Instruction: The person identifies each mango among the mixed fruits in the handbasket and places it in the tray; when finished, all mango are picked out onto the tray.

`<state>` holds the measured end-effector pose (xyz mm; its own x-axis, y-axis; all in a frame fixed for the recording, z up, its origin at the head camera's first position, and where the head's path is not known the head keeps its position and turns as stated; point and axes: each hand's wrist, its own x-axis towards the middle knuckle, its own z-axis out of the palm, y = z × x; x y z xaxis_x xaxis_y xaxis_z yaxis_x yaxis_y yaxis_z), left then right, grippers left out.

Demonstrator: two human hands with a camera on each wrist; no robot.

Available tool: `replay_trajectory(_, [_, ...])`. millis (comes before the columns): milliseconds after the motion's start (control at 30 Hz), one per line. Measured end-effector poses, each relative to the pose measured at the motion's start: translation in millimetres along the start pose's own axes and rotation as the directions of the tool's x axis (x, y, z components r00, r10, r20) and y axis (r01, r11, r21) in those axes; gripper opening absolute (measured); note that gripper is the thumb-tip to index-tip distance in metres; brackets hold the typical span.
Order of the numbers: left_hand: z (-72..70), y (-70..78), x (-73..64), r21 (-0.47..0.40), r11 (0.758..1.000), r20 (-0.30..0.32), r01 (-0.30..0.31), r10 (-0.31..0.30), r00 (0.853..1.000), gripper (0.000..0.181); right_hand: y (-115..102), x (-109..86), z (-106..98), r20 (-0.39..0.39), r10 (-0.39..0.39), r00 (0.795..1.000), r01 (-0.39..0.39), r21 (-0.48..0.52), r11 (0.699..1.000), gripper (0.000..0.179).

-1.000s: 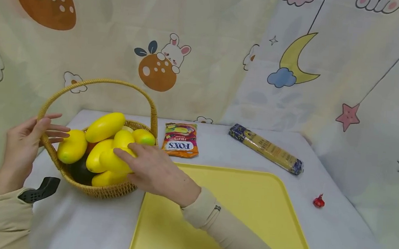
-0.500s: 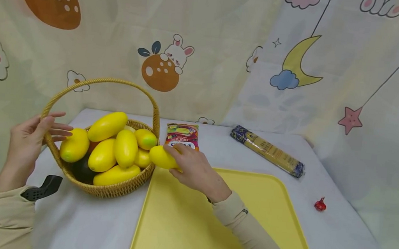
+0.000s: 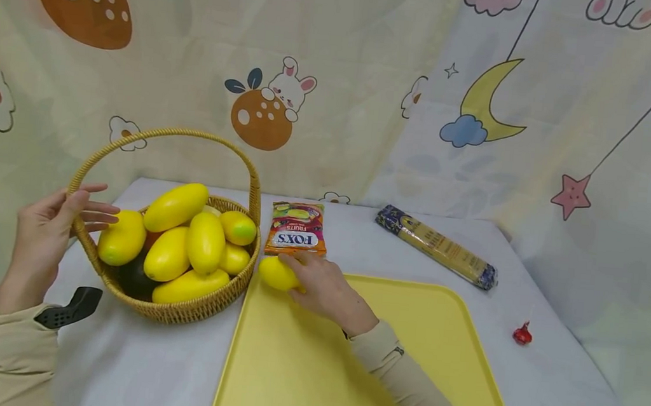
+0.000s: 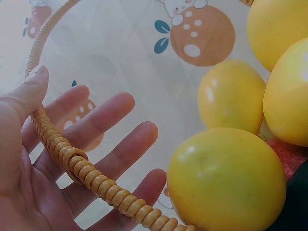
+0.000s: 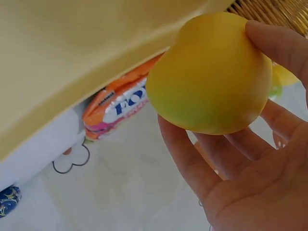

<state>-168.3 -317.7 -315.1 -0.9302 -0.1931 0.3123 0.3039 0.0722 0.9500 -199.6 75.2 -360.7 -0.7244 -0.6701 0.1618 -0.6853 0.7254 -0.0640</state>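
A yellow mango [image 3: 275, 274] is gripped in my right hand [image 3: 327, 290] over the far left corner of the yellow tray [image 3: 348, 351]. In the right wrist view thumb and fingers hold the mango [image 5: 211, 77] from opposite sides, and its lower end looks greenish. My left hand [image 3: 43, 232] is at the left side of the wicker basket [image 3: 193, 312]. In the left wrist view the basket's handle [image 4: 103, 186] crosses the palm, with the fingers spread and mostly straight. Several yellow mangoes [image 3: 205, 242] fill the basket, with a dark rounded thing [image 3: 135, 277] partly hidden among them.
Behind the tray lies a FOX'S candy bag [image 3: 297, 228]. A long blue-and-gold packet [image 3: 437, 247] lies at the back right, and a small red object [image 3: 522, 333] sits right of the tray. A printed cloth [image 3: 357, 91] hangs behind the white table.
My right hand has lifted the mango out of the basket, carried it right, then lowered it slightly over the tray corner. The left hand stays at the basket handle.
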Motion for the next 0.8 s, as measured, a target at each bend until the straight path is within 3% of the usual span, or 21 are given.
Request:
replay_trajectory(133, [0.0,-0.5,-0.5,0.003,1.000,0.003,0.006,-0.006,1.000,0.040,0,0.7,8,0.023,0.008,1.000,-0.008,-0.003,1.000,0.058])
replay_trajectory(433, [-0.1,-0.5,0.3,-0.019,1.000,0.002,0.012,-0.012,1.000,0.041,2,0.8,19,-0.053,-0.070,0.996,0.069,-0.030,0.997,0.059])
replay_trajectory(800, [0.5,-0.9,0.7,-0.019,1.000,-0.003,0.011,-0.011,1.000,0.041,-3,-1.3,12,0.023,0.016,1.000,-0.017,0.043,0.999,0.060])
